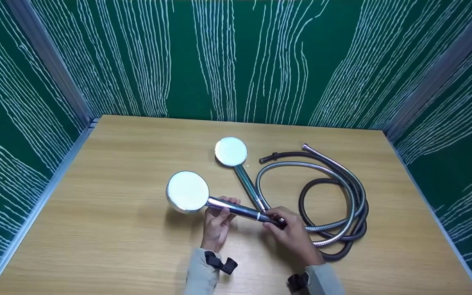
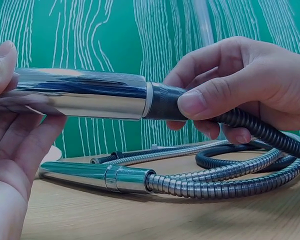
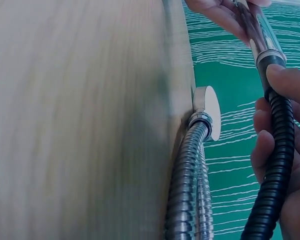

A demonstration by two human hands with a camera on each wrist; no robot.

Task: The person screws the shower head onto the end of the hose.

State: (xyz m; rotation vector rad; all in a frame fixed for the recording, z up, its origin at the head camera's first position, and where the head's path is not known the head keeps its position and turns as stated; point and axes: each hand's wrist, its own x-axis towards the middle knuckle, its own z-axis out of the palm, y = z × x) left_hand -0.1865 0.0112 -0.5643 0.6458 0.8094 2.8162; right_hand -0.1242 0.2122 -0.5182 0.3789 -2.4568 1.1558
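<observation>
My left hand [image 1: 216,227] holds a chrome shower head [image 1: 187,191] by its handle, thumb on top and fingers beneath, its white face turned up. At the handle's end, my right hand [image 1: 291,233] pinches the black connector [image 2: 165,102] of a black shower hose [image 3: 276,165] between thumb and fingers. Connector and handle meet in line, with a thin pale ring showing between them. Behind, a second shower head [image 1: 231,151] lies on the table, joined to a silver hose [image 2: 215,187].
Coils of the silver hose and black hose overlap on the right of the wooden table [image 1: 96,196]. Their loose ends, one silver fitting [image 1: 305,146] and one black fitting [image 1: 266,159], lie toward the back. Green patterned walls [image 1: 244,61] enclose the table's back and sides.
</observation>
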